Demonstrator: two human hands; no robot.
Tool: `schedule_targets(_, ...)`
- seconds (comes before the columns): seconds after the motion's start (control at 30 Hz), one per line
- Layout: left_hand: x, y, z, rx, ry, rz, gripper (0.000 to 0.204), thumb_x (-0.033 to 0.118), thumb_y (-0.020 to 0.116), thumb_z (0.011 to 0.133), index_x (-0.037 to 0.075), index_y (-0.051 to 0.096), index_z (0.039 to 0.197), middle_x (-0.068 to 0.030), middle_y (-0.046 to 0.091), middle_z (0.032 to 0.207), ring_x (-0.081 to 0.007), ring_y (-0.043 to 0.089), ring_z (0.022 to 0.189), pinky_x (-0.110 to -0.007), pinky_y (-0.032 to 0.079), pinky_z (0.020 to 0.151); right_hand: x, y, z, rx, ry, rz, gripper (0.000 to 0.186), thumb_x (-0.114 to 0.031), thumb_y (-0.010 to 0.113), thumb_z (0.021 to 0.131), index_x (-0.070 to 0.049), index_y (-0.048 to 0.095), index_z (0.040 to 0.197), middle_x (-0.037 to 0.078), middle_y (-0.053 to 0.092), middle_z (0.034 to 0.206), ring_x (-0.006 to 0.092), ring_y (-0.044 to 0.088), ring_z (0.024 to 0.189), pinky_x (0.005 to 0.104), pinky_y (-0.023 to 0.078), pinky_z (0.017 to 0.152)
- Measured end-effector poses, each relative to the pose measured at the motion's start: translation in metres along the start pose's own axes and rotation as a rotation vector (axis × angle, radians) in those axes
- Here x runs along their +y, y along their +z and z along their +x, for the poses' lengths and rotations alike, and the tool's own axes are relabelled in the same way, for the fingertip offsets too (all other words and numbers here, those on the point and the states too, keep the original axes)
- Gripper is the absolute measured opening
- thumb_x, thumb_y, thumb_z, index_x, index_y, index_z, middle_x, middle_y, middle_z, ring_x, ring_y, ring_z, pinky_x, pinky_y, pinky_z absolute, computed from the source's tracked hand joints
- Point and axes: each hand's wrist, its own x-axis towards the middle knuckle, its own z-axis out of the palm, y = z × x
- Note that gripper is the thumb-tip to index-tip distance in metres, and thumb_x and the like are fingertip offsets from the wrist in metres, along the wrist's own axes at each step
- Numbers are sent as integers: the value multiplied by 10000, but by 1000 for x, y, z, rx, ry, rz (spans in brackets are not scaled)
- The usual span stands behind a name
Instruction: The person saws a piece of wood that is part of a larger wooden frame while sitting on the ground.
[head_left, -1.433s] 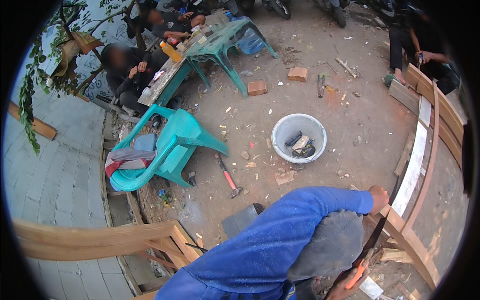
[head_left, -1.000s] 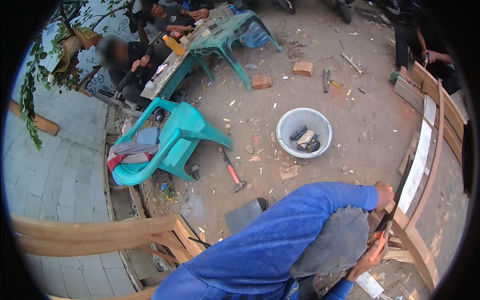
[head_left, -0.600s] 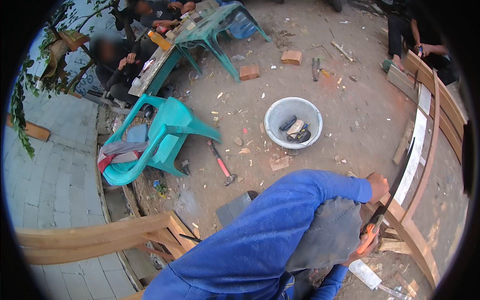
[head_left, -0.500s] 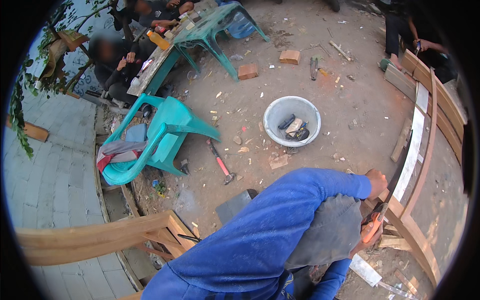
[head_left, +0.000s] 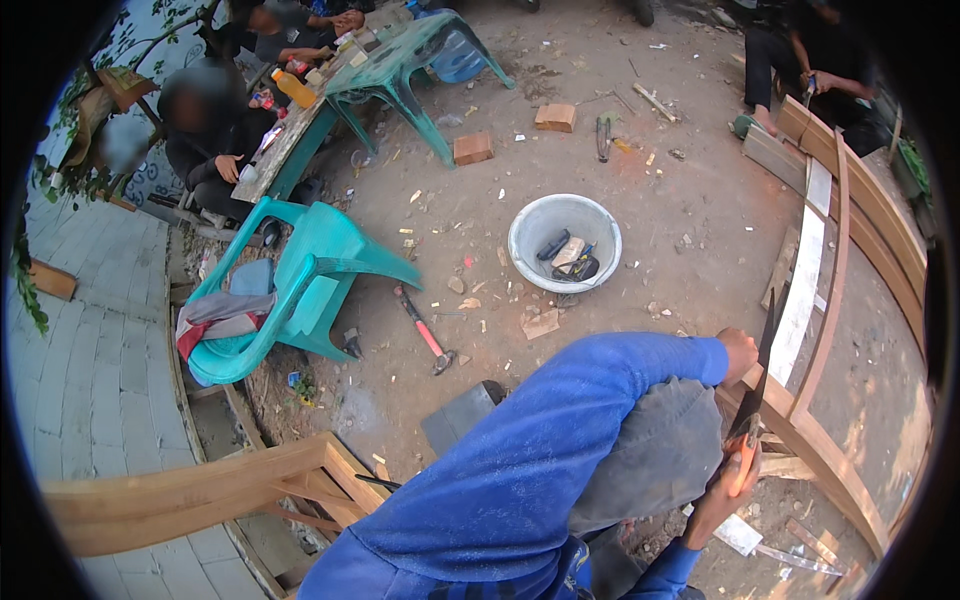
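Note:
My right hand [head_left: 718, 500] is closed round the orange handle of a handsaw [head_left: 762, 385]. The saw's dark blade points away from me and lies across a wooden piece [head_left: 785, 418] at the right; whether its teeth are in the wood, I cannot tell. Farther along, beside the blade, my left hand [head_left: 738, 356] is closed on the wood, its fingertips hidden. My left arm, in a blue sleeve, reaches across over my bent knee in grey cloth [head_left: 650, 455].
Curved wooden beams [head_left: 880, 225] line the right. On the dirt lie a hammer [head_left: 425, 330], a grey basin [head_left: 565, 210] holding tools, and bricks [head_left: 473, 148]. A green chair [head_left: 335, 240] and a wooden frame [head_left: 190, 490] are left. People sit by a table [head_left: 290, 140]; another is far right.
The saw has drawn back toward me, its blade now at a different slant. My left hand keeps its hold on the wood. The whole view has shifted slightly.

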Motion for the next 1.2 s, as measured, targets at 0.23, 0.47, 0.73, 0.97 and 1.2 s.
schedule_targets(0.23, 13, -18, 12, 13, 61, -2, 260, 102, 759, 693, 32, 766, 942, -180, 765, 949, -344, 762, 924, -442, 619, 780, -8, -64, -137, 100, -138, -54, 595, -237, 578, 1037, 159, 399, 1443, 268, 566, 1335, 326, 606, 1248, 377, 503, 1061)
schedule_targets(0.47, -2, -37, 1, -85, -77, -70, 312, 208, 803, 710, 14, 749, 949, -246, 752, 957, -388, 755, 913, -477, 613, 799, -12, 23, 88, 98, -143, -216, 344, -196, 629, 1016, 23, 592, 1280, 141, 673, 947, 153, 634, 844, 329, 527, 759)
schedule_targets(0.73, 13, -43, -4, -109, -76, -58, 382, 198, 783, 737, 1, 688, 1050, -247, 731, 1027, -415, 738, 953, -488, 604, 826, -56, -60, -155, 79, -93, -318, 461, -222, 576, 1023, 67, 542, 1381, 146, 673, 1182, 208, 654, 1053, 349, 495, 956)
schedule_targets(0.97, 25, -41, 9, -129, -52, -3, 392, 218, 800, 746, 2, 688, 1053, -226, 741, 1026, -391, 745, 950, -455, 607, 827, 24, 6, 49, 158, -213, -84, 374, -126, 624, 988, 11, 576, 1332, 195, 709, 1076, 270, 689, 951, 369, 533, 845)
schedule_targets(1.2, 7, -47, -7, -215, -130, -18, 340, 172, 780, 765, -1, 680, 1039, -208, 757, 978, -357, 752, 949, -441, 609, 820, -11, -39, -112, 85, -63, -148, 453, -138, 620, 967, 41, 543, 1376, 212, 725, 1149, 239, 726, 992, 360, 552, 882)
